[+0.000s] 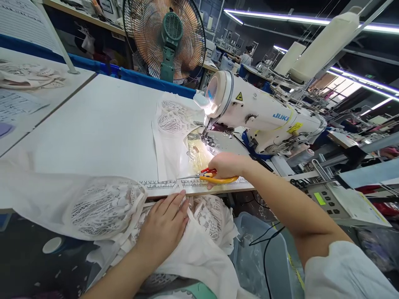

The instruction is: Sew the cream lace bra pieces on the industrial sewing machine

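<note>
At the far left corner of the table (93, 124), a folded lace stack (31, 77) lies by itself; whether those pieces are done or waiting, I can't tell. Nearer, a white lace cup piece (109, 207) hangs over the near edge, and its finish can't be judged from here either.

Next comes the left hand (163, 226), palm down over the lace at the near edge, its fingers straight and close together – the thumb is hidden, so I cannot tell whether it pinches any cloth. Just beyond, across the printed ruler strip (156, 187), another lace piece (168, 153) lies flat, its right side by the needle of the sewing machine (255, 108).

The scissors (218, 180) point left along the near edge, the right hand (226, 164) curled firmly around their handles. Their tips are at a narrow white strip, so the work seems to be at a trimming stage – no cut can be made out. Below the near edge, more lace pieces (213, 220) are bunched up, seemingly part of a batch in progress.
</note>
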Demonstrator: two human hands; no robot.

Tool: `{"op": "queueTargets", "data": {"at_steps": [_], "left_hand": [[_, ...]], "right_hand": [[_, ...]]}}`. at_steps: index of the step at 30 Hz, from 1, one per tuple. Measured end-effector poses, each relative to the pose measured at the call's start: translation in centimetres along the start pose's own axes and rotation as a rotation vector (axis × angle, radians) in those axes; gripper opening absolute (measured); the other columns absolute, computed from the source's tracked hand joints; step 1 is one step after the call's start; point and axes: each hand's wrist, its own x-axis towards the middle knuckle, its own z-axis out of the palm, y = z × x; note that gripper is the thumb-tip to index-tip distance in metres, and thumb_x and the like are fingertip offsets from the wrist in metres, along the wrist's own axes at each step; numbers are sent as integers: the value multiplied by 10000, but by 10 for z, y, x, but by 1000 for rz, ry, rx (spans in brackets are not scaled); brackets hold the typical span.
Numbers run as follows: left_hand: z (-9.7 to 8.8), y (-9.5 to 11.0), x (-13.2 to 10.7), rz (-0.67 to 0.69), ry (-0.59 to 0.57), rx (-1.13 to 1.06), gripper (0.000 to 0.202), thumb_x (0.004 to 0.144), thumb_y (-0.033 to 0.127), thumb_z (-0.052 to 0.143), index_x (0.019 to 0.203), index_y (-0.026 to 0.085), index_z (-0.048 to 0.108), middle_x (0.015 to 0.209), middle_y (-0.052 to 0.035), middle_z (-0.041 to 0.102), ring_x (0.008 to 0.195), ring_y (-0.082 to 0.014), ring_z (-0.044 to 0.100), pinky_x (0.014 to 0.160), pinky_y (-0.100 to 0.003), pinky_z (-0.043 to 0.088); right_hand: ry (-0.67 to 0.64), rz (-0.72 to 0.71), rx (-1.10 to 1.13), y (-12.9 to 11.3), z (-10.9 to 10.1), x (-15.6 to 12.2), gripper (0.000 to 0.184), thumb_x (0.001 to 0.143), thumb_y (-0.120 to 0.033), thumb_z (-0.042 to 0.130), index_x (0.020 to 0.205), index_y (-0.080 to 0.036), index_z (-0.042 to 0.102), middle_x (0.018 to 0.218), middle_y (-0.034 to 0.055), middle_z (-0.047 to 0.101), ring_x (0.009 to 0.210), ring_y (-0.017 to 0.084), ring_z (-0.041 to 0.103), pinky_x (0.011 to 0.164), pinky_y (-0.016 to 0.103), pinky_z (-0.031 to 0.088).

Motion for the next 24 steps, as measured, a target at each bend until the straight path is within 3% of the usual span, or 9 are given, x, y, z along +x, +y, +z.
{"op": "queueTargets", "data": {"at_steps": [3,7,10,13,17,21,24], "left_hand": [[-6,-3,-5,-13,0,-74,261,885,175,446,1046,124,645,1210,-151,641,1104,-256,578,873,-383,506],[-15,1,-15,-91,21,-185,286,868,121,440,1117,133,580,1241,-172,590,1157,-232,548,908,-351,514],[-16,3,-20,-131,41,-248,336,849,100,426,1169,143,517,1261,-186,557,1179,-217,540,893,-335,528],[-22,0,-31,-126,89,-293,404,846,85,410,1241,161,453,1276,-189,538,1216,-209,517,894,-337,532],[-45,-3,-66,-159,144,-206,478,884,148,442,1356,196,389,1264,-165,551,1233,-221,501,963,-384,499],[-54,0,-105,-212,-1,40,744,858,417,548,1473,152,224,1341,-219,503,1297,-353,435,1047,-583,386],[-54,8,-116,-354,33,172,770,876,298,534,1497,163,98,1361,-230,480,1293,-350,434,1037,-608,383]], "right_hand": [[90,-24,192,-4,20,-24,470,687,-653,613,650,-208,467,654,26,531,634,184,488,549,282,326],[118,-202,787,-39,82,-46,436,650,-602,654,797,-237,466,830,43,620,697,212,557,599,313,432],[154,-106,850,-75,134,-45,461,529,-514,731,656,-263,366,643,23,552,596,250,511,521,367,413],[280,-67,883,-101,160,-43,369,545,-412,665,630,-265,337,607,32,537,591,298,523,548,433,433],[428,-48,1133,-104,153,-54,248,661,-386,607,676,-263,391,647,31,515,618,261,525,571,402,463],[524,-183,1475,-107,125,-68,353,651,-418,681,651,-232,381,720,20,494,629,171,495,560,300,450],[494,-373,1734,-124,105,-74,394,634,-420,708,666,-225,368,671,-25,447,540,104,412,486,231,373]]}}
